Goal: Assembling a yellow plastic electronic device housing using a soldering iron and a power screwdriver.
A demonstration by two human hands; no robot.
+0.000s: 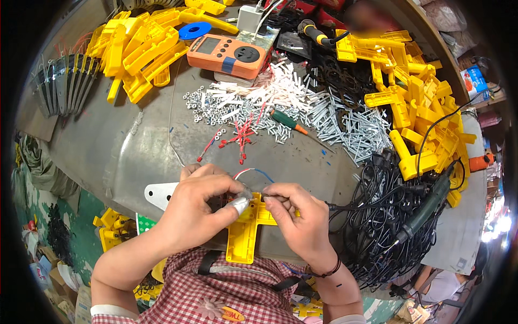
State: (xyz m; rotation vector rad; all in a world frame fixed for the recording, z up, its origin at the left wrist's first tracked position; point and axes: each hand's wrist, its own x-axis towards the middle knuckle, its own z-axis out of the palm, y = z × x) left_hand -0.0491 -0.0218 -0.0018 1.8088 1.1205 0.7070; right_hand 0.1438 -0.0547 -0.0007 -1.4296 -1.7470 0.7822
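Note:
Near the table's front edge lies a yellow plastic housing half [241, 243], its hollow ribbed inside facing up. My left hand [197, 208] bends over its upper left part, thumb and fingers pinched; what they grip is too small to make out. A silvery-white wrap covers the tip of that thumb. My right hand [299, 218] closes around the housing's right arm, fingertips beside its upper edge. Thin red and blue wires [253, 170] arch between my hands. A black cord [337, 207] emerges beyond my right hand. Under my left wrist pokes a white plate with holes [157, 194].
Yellow housings pile up at the far left [143, 48] and right [426, 113]. Beyond my hands lie red-tipped wired parts [241, 143], screws [345, 127], a screwdriver [288, 122] and an orange multimeter [226, 55]. Black cords [372, 216] and a soldering iron [426, 213] lie at right.

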